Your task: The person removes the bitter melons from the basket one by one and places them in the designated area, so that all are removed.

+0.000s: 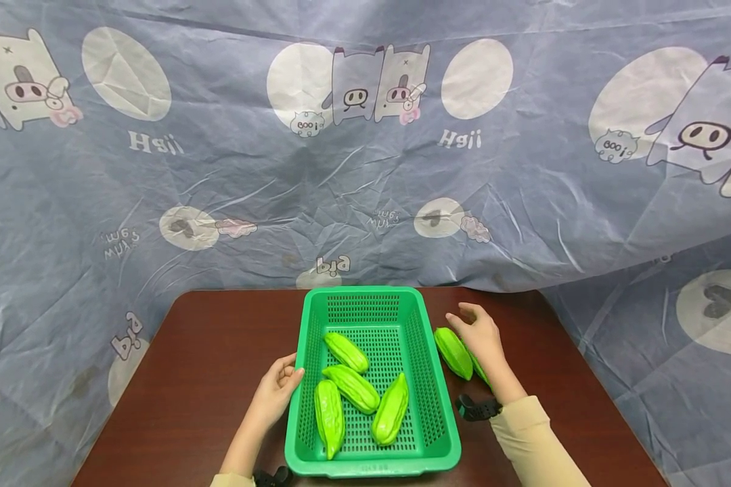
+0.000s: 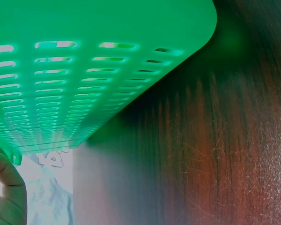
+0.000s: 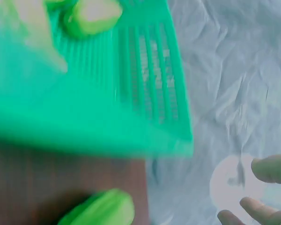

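My left hand [image 1: 274,389] grips the left rim of a green slotted basket [image 1: 373,467]; in the left wrist view, a curled finger [image 2: 14,194] shows at the basket's edge. Inside the basket lie several ridged green vegetables [image 1: 344,352], spread over its bottom. Right of the basket, my right hand [image 1: 480,338] hovers over two more such vegetables, fingers apart and slightly bent, holding nothing. The nearer one [image 1: 453,353] shows mostly whole; the other [image 1: 481,372] is partly hidden under the hand and forearm. The right wrist view shows its fingertips [image 3: 271,215] away from a vegetable [image 3: 107,208].
The basket stands on a dark reddish-brown table [image 1: 219,338], near the middle. Behind and beside the table hangs a wrinkled grey-blue cloth [image 1: 353,182] with printed cartoon animals. A black band [image 1: 478,408] is on my right wrist.
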A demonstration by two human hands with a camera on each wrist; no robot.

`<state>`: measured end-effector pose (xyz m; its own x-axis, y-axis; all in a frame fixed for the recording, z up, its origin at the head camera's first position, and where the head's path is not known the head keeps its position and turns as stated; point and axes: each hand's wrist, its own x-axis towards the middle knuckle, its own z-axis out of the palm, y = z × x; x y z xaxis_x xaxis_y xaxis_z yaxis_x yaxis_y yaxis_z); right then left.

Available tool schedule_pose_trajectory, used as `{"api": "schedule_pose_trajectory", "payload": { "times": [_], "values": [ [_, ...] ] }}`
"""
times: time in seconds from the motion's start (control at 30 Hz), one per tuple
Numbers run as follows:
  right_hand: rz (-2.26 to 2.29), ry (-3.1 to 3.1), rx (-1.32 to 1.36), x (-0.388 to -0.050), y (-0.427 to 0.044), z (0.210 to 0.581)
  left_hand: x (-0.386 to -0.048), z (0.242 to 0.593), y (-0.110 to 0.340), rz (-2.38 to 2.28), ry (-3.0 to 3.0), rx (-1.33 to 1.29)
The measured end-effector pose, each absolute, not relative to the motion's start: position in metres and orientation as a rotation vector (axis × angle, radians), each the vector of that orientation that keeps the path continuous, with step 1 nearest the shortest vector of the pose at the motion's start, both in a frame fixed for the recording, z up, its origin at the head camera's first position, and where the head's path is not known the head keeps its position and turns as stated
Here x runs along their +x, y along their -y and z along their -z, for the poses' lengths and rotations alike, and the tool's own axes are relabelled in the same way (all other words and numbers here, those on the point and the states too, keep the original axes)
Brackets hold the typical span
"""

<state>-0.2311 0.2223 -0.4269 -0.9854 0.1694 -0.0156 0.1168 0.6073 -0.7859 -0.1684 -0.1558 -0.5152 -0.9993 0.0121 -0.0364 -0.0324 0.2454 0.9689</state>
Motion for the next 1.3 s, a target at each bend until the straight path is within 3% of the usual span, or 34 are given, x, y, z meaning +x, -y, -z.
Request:
{"api": "schedule_pose_trajectory", "payload": {
  "times": [0.23,0.57,1.3],
  "values": [
    [-1.382,2.754,-0.100,-0.239,-0.165,0.422,-0.168,0.516,0.156,-1.904,-2.454,-0.017],
    [-1.420,2.804,0.026,-0.241,-0.101,0.447,-0.168,0.517,0.156,-1.935,-2.425,-0.009],
    [-1.290,3.012,-0.012,-0.247,-0.054,0.498,-0.169,0.517,0.155,-1.955,-2.413,-0.005]
  ]
}}
